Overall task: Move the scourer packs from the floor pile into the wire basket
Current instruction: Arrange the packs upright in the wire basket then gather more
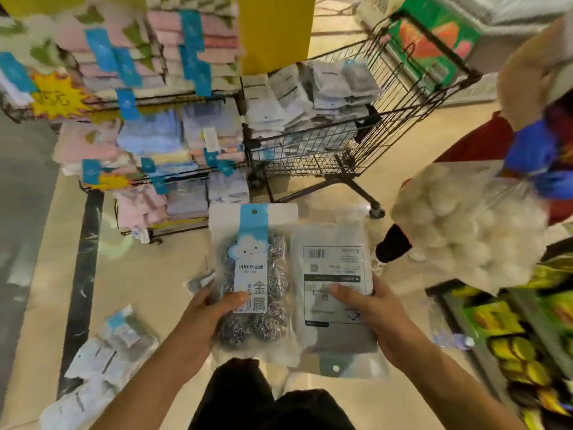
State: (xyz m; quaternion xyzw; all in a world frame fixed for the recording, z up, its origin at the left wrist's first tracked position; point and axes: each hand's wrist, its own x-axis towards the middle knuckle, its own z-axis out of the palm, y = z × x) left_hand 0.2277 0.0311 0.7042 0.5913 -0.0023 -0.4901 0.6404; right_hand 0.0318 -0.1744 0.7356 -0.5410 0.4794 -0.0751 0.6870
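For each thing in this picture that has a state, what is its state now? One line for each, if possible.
Left hand: grips the front-facing clear scourer pack with blue cloud label.
Right hand: grips the back-facing clear scourer pack with printed barcode.
Black wire basket on wheels: partly filled with stacked packs.
Floor pile of scourer packs: still lying on the floor.

I hold two clear scourer packs side by side, the front-facing pack (pixel 252 283) and back-facing pack (pixel 336 293); more lie in the floor pile (pixel 102 358) and wire basket (pixel 403 97).
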